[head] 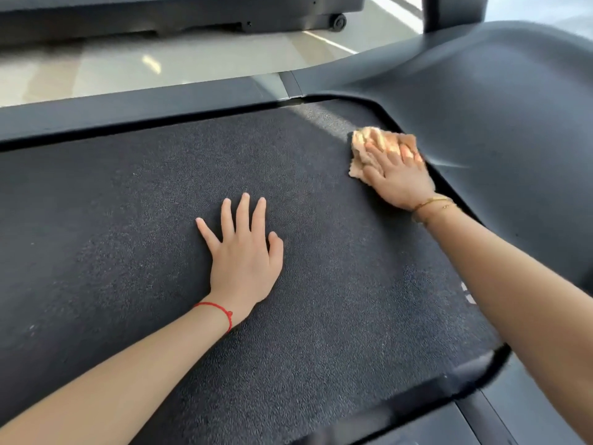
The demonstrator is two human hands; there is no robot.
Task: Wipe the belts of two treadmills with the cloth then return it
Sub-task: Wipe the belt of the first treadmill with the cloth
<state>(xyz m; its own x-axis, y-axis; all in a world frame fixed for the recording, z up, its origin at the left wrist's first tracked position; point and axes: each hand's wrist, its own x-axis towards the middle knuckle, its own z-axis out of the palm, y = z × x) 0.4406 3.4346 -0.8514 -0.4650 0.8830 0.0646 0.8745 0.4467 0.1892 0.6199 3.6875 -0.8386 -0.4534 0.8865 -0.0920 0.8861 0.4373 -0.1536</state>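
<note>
Crumpled peach cloth (369, 149) half hidden under right hand (398, 178); second dark treadmill (160, 14) and black upright post (433, 11) cut off at top edge.

The dark treadmill belt (128, 220) bears an orange cloth (365, 146) near its front hood (497, 107).
</note>
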